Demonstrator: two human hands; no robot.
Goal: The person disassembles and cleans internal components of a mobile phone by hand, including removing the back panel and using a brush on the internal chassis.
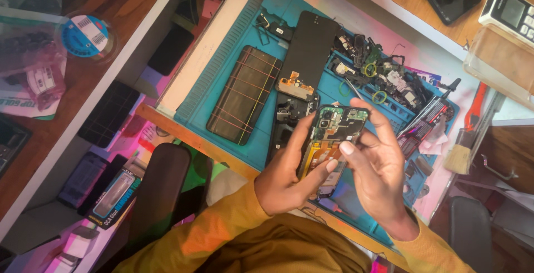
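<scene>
- Left hand (pixel 286 178) grips the opened phone (pixel 332 139) by its edge, fingers wrapped close, above the blue mat (pixel 233 39).
- Right hand (pixel 381 164) pinches a thin tool (pixel 352 88) — probably tweezers — fingers narrow, beside the phone's circuit board.

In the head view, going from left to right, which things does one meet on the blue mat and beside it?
Banded phone panel → black screen panel → opened phone held in left hand, right hand on it → pile of small parts → brush.
</scene>
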